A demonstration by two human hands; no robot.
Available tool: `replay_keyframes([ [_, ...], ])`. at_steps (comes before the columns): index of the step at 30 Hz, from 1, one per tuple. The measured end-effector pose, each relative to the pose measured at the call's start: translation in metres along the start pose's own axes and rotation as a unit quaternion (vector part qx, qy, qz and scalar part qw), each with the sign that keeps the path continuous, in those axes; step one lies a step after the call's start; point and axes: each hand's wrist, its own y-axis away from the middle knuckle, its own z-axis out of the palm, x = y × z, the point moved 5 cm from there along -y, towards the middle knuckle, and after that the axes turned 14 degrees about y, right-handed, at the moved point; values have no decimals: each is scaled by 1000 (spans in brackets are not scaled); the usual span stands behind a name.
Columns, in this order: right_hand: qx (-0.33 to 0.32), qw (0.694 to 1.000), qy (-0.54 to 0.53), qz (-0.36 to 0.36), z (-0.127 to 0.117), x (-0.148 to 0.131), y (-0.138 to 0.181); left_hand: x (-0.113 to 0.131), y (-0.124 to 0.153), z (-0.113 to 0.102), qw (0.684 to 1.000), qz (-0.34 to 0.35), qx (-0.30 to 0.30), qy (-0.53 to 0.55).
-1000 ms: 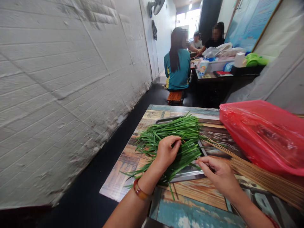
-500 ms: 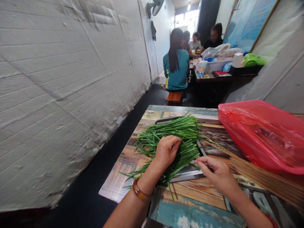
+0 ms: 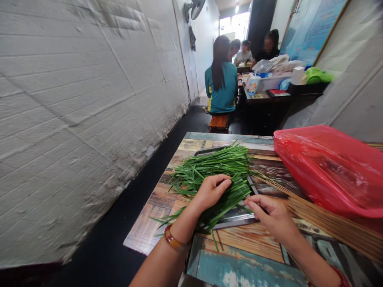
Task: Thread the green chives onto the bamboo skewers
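Observation:
A heap of long green garlic chives (image 3: 215, 161) lies across a shallow metal tray (image 3: 239, 220), with some blades hanging past its near and left edges. My left hand (image 3: 213, 192) is on top of the chives, its fingers curled down among the blades with the thumb alongside; the fingertips are partly hidden. By the cut ends, at the tray's right side, my right hand (image 3: 267, 211) is closed in a pinch. What looks like a thin bamboo skewer (image 3: 295, 261) runs from it below the forearm, mostly covered by the hand.
Several bamboo skewers (image 3: 326, 221) lie in a bundle to the right on the patterned table (image 3: 161, 213). Behind them is a red plastic bag (image 3: 323, 167). A white wall (image 3: 89, 119) runs along the left. Several people sit farther back, one in a teal top (image 3: 224, 89).
My left hand has lowered slightly onto the chives, and its fingers have shifted from a raised pinch to lying over the blades. My right hand stays in nearly the same place.

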Motion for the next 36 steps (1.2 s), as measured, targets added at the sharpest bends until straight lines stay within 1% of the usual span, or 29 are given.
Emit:
replay_keyframes([
  [2, 2, 1000, 0, -7, 0, -2, 1, -3, 0, 3, 999, -19, -9, 29],
  [6, -15, 1000, 6, -21, 3, 0, -1, -8, -1, 4, 996, -44, 14, 80],
  [8, -20, 1000, 0, -12, 4, 4, -2, -8, 0, 5, 994, -52, 18, 92],
  [9, -12, 1000, -10, -3, 3, 7, -3, -8, 0, 6, 994, -56, 15, 92],
  [11, 15, 999, -38, 19, -1, 11, -4, -7, 0, 9, 995, -62, -5, 84],
  [13, 34, 997, -60, 29, -5, 11, -5, -6, 1, 14, 995, -65, -39, 69],
  [16, 41, 998, -49, 26, -8, 8, -7, -3, 3, 23, 994, -61, -81, 39],
  [20, 55, 998, -31, 8, -9, 5, -10, 0, 5, 32, 991, -52, -123, 5],
  [24, 78, 996, -27, 17, -8, 7, -10, 2, 7, 39, 988, -47, -147, -2],
  [29, 121, 993, -3, 4, -11, 4, -9, 1, 7, 41, 987, -65, -143, 13],
  [31, 110, 993, -33, 13, -11, 7, -10, -1, 5, 40, 988, -69, -135, 27],
  [33, 84, 991, -100, 41, -9, 13, -12, -3, 3, 36, 989, -74, -117, 44],
  [36, 43, 979, -186, 78, -6, 22, -14, -10, 0, 25, 991, -91, -67, 67],
])
